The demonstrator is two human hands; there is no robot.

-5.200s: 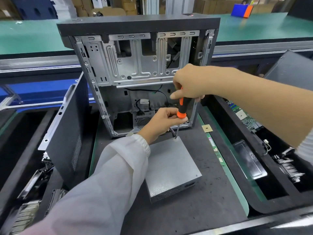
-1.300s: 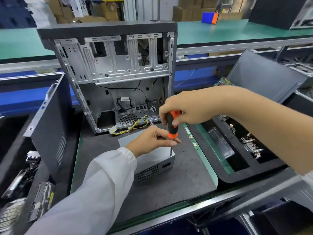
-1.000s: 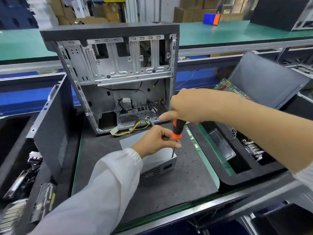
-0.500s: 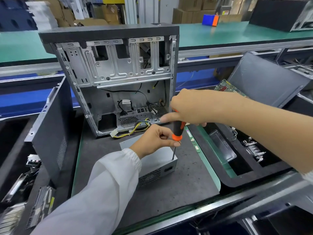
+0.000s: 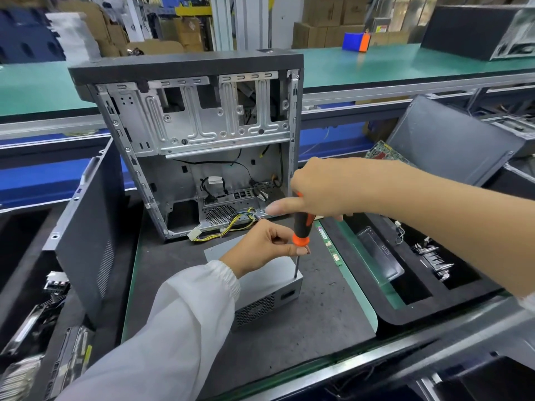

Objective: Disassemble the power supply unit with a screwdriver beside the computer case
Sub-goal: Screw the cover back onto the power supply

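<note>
I see the grey rectangular metal power supply unit [image 5: 269, 296] lying flat on the dark counter [image 5: 318, 328], just in front of the open grey steel computer case [image 5: 199, 140]. My left hand [image 5: 262, 247], its grip closed, pinches the orange-and-black-handled screwdriver [image 5: 301, 227] at the collar, above the unit. My right hand [image 5: 315, 188], fingers curled, grips the handle top. The shaft stands upright, tip on the unit's near right corner.

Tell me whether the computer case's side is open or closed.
Open. The computer case stands upright with its bare metal interior and loose cables exposed.
</note>
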